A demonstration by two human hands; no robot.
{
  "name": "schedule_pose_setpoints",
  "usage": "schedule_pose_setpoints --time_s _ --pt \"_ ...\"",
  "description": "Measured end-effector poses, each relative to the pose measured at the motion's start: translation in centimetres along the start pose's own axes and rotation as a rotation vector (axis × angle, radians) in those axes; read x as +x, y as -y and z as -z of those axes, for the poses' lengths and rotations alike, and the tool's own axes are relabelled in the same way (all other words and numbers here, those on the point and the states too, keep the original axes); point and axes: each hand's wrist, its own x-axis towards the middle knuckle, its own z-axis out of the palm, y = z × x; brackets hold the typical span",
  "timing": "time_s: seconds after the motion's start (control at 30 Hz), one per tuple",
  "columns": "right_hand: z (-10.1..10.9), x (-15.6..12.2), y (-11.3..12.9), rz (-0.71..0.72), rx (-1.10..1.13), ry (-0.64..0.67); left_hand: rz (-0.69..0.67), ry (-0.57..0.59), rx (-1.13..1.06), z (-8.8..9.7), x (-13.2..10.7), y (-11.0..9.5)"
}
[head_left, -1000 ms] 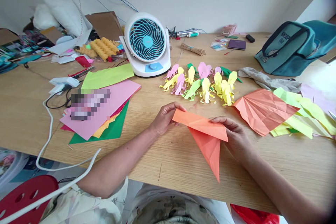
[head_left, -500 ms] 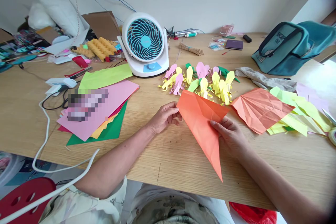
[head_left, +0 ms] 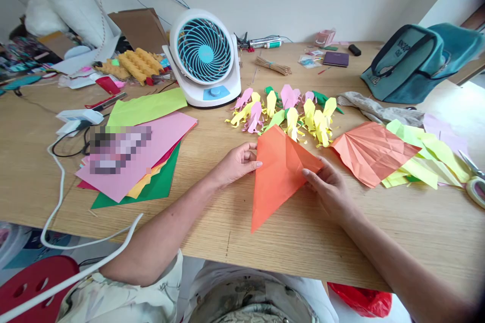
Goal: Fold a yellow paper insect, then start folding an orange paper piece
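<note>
An orange sheet of paper (head_left: 275, 176), folded and creased, is held up above the table between both hands, with one corner pointing down toward me. My left hand (head_left: 240, 162) pinches its left edge between thumb and fingers. On the other side, my right hand (head_left: 326, 185) grips the right corner, thumb on top and fingers mostly hidden behind. Just beyond the sheet stand several folded paper figures (head_left: 291, 120) in yellow, pink and green. A second orange sheet (head_left: 375, 151), pleated with fan-like creases, lies to the right of my right hand.
Coloured paper (head_left: 170, 131) is stacked at left, partly under a blurred patch. A white fan (head_left: 204, 55) stands behind it. Paper strips (head_left: 435, 156), scissors (head_left: 472, 166), a roll of tape (head_left: 476, 191) and a teal bag (head_left: 420, 63) are at right. A white cable (head_left: 56, 212) crosses the left edge.
The orange sheet has turned, so its lower corner has swung from the right to the left. My left thumb now lies over its left edge; the right hand keeps its grip.
</note>
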Motion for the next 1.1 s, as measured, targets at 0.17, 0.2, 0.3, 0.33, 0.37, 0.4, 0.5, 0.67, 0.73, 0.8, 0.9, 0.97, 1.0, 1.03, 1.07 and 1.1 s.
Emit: schedule_pose_setpoints --time_s 0.17,0.2,0.3,0.33,0.37,0.4,0.5,0.67,0.73,0.8,0.9,0.97,1.0,1.03,1.07,1.1 --pt "0.5 0.1 0.3 0.027 -0.127 -0.032 -0.055 0.056 0.284 1.3 0.1 0.3" --pt "0.6 0.2 0.3 0.036 -0.150 -0.021 -0.063 0.037 0.330 1.4 0.0 0.4" --pt "0.6 0.3 0.0 0.042 -0.179 0.019 -0.064 -0.008 0.422 1.3 -0.1 0.7" --pt "0.5 0.3 -0.1 0.042 -0.182 0.024 -0.060 -0.010 0.434 1.2 -0.2 0.7" --pt "0.5 0.3 -0.1 0.044 -0.185 0.026 -0.055 -0.009 0.439 1.1 -0.2 0.7" --pt "0.5 0.3 -0.1 0.045 -0.186 0.029 -0.051 -0.008 0.436 1.1 -0.2 0.6" --pt "0.5 0.2 0.1 0.051 -0.180 0.033 -0.049 -0.012 0.373 0.8 -0.1 0.3" --pt "0.7 0.1 0.5 0.049 -0.195 0.028 -0.076 -0.054 0.230 0.3 0.1 0.0" --pt "0.7 0.0 0.5 0.049 -0.192 0.034 -0.109 -0.052 0.236 0.2 0.1 0.0" --pt "0.7 0.0 0.6 0.054 -0.179 0.033 -0.135 -0.040 0.246 0.2 0.0 0.0" --pt "0.7 0.1 0.6 0.057 -0.164 0.022 -0.134 -0.006 0.233 0.2 0.0 0.0" --pt "0.7 0.0 0.6 0.059 -0.157 0.022 -0.129 0.001 0.225 0.2 0.0 0.0" --pt "0.7 0.0 0.6 0.061 -0.153 0.026 -0.132 -0.003 0.219 0.3 0.1 0.1" --pt "0.7 0.0 0.6 0.065 -0.148 0.032 -0.140 -0.009 0.207 0.3 0.1 0.1" --pt "0.6 0.0 0.7 0.070 -0.144 0.038 -0.152 -0.016 0.192 0.3 0.1 0.2" --pt "0.6 0.0 0.7 0.076 -0.143 0.042 -0.164 -0.021 0.181 0.3 0.1 0.2"
